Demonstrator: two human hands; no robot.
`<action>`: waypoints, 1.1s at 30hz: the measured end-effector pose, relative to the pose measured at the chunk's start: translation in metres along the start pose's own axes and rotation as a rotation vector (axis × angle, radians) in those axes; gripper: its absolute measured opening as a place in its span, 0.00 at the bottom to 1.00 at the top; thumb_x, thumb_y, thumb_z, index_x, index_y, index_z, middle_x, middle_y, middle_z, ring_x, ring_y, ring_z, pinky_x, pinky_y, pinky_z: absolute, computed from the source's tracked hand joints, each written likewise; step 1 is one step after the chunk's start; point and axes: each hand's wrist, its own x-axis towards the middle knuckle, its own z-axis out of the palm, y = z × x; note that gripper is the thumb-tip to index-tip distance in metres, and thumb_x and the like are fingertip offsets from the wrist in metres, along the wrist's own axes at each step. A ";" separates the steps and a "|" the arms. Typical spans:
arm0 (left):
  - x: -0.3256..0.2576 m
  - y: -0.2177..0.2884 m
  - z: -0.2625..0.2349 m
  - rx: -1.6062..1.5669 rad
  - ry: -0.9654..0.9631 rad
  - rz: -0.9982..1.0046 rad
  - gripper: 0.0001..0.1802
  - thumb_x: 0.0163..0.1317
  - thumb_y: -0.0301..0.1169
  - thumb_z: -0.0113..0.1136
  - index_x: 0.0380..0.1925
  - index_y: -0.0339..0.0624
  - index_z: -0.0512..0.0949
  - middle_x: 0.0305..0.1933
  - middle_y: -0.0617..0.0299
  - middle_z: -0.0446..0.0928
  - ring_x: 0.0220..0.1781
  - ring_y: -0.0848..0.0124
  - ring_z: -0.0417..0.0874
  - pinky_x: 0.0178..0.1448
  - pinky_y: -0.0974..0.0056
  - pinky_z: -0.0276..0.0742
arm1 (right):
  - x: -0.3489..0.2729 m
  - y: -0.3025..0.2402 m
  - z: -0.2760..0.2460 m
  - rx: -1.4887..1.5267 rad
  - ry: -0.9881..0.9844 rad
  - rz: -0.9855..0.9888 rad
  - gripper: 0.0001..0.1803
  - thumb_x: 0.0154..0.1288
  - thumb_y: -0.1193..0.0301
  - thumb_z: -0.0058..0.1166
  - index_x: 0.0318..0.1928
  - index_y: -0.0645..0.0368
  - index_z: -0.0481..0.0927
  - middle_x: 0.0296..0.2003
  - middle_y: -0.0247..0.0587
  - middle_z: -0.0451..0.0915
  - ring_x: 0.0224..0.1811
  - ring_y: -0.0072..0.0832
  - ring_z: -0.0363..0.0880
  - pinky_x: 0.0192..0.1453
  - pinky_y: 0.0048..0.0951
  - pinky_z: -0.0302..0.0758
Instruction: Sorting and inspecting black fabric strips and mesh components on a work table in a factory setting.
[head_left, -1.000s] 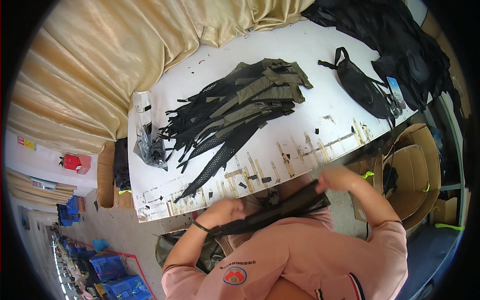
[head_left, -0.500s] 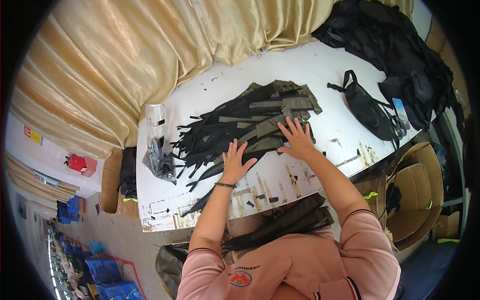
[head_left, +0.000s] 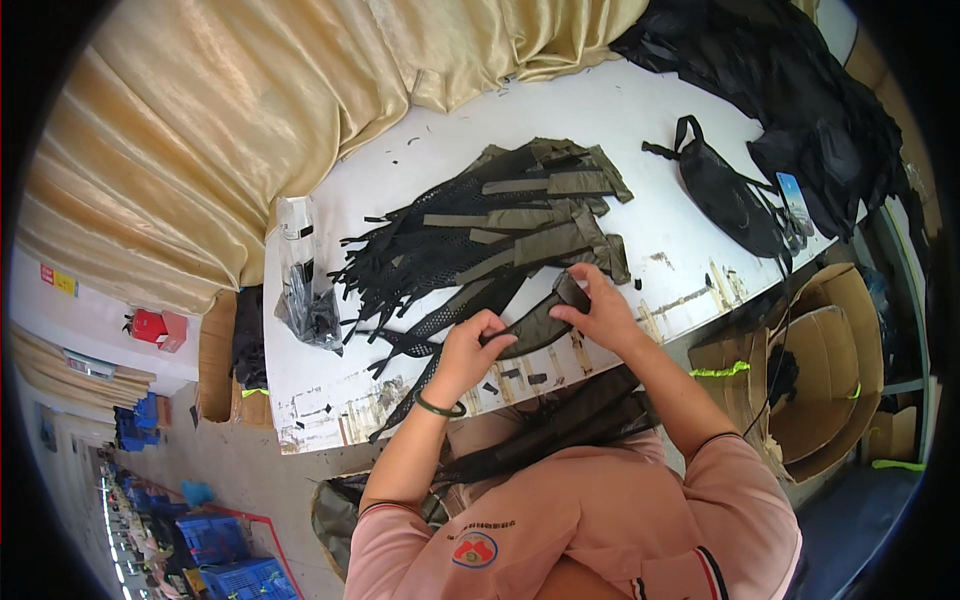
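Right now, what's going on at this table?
A person holds a dark olive fabric strip by its two ends, left hand at one, right hand at the other, over the near edge of the white table. Beyond lies a pile of mesh-and-olive pieces; a black pouch sits to the right. More dark pieces lie across the lap.

On the table [head_left: 660, 215], a strap pile [head_left: 545, 185] lies between a plastic bag [head_left: 312, 318], left, and a pouch [head_left: 728, 195], right.
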 end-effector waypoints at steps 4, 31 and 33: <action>-0.022 0.001 0.014 -0.152 -0.128 -0.185 0.11 0.55 0.23 0.66 0.35 0.39 0.73 0.26 0.69 0.71 0.30 0.80 0.69 0.37 0.75 0.68 | -0.016 0.006 0.015 0.177 -0.070 0.050 0.24 0.59 0.69 0.58 0.54 0.55 0.65 0.33 0.52 0.81 0.36 0.52 0.81 0.40 0.44 0.77; -0.018 0.028 0.060 0.189 -0.004 0.239 0.10 0.56 0.30 0.65 0.26 0.40 0.73 0.23 0.57 0.73 0.25 0.60 0.75 0.30 0.62 0.70 | -0.036 -0.003 0.011 0.769 -0.237 0.571 0.11 0.58 0.67 0.54 0.23 0.60 0.76 0.19 0.28 0.70 0.23 0.16 0.65 0.28 0.24 0.66; -0.014 0.030 0.059 0.147 -0.054 0.201 0.09 0.58 0.30 0.63 0.28 0.40 0.72 0.24 0.59 0.73 0.26 0.64 0.75 0.32 0.64 0.70 | -0.049 -0.001 0.014 0.902 -0.304 0.552 0.11 0.60 0.66 0.54 0.25 0.60 0.77 0.21 0.28 0.71 0.24 0.16 0.67 0.31 0.23 0.67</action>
